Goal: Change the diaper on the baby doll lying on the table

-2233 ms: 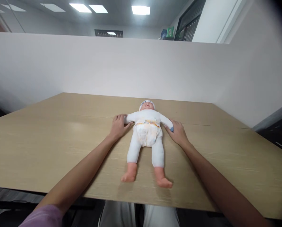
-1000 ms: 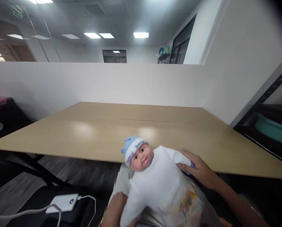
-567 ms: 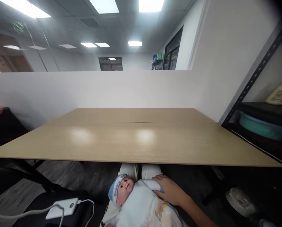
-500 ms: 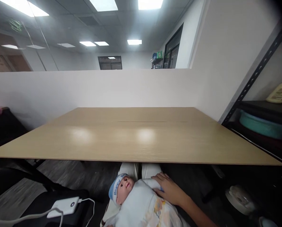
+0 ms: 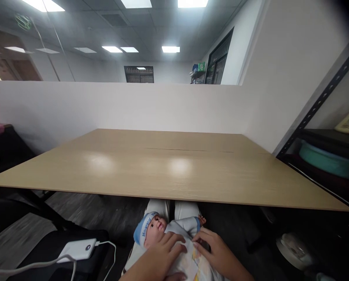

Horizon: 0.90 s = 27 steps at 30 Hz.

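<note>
A baby doll [image 5: 156,230] lies on its back across my lap, its head to the left in a blue and white cap [image 5: 145,228] with lettering. Its light grey sleeve and small hand [image 5: 202,221] stick out at the right. White cloth with a coloured print [image 5: 196,261] covers its lower body. My left hand [image 5: 167,253] rests over the doll's chest, fingers bent and spread, with the thumb apart from them. The thumb and fingers of my right hand [image 5: 212,248] come together at the cloth's upper edge, pinching it. My hands hide part of the doll's torso.
A wooden table [image 5: 151,171] stands in front, its near edge just beyond my knees. On a black chair [image 5: 95,253] at the left lies a white power bank [image 5: 77,249] with a cable. At the right are a metal shelf with a teal basin [image 5: 329,160] and a round whitish object [image 5: 294,249] below.
My left hand has come into view onto the doll's chest. My right hand has left the doll's arm for the printed cloth, and the doll's sleeve and hand now show.
</note>
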### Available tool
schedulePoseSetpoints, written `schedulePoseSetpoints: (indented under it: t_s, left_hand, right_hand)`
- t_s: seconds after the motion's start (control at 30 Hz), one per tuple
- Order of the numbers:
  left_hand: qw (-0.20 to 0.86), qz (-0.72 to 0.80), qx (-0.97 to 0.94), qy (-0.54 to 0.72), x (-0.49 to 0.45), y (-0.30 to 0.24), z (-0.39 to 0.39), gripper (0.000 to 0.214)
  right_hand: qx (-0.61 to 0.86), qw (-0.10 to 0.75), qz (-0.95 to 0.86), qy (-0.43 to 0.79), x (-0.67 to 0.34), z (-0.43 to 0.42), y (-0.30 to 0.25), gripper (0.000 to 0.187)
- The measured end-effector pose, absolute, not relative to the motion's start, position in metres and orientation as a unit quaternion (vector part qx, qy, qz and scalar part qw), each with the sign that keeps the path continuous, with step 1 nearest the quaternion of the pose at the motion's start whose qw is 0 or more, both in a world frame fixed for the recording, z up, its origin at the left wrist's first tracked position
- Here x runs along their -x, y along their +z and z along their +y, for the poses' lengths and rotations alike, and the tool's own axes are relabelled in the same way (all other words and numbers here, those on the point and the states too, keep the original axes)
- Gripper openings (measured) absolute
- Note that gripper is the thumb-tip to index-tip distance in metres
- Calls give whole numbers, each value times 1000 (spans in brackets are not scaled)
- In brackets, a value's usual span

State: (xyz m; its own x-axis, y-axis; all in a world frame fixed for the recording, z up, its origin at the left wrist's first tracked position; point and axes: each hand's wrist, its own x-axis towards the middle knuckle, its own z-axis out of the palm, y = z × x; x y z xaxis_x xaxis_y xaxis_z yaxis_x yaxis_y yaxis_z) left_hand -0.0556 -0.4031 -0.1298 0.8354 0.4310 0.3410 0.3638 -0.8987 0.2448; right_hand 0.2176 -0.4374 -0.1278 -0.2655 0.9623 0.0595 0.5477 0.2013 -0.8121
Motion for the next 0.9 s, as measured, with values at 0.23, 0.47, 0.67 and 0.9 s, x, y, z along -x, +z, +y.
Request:
schedulePoseSetpoints:
  t_s: [0.23,0.47,0.67,0.9]
  left_hand:
    - [198,195,-942,185,21,-150,-394,41]
    - [288,210,-916,185,26,-162,-394,20]
    - [297,214,-921,135,52,-129,-382,27]
    - [291,178,-933,115,11,-122,-388,27]
  right_hand:
    - [564,343,-693,291,-237,-426,-171,32]
    - [546,323,-725,269,-223,-416,-148,25]
    - [495,234,-774,317,-195,-439,-101,11]
    - [568,191,-715,360,-258,-482,-97,37]
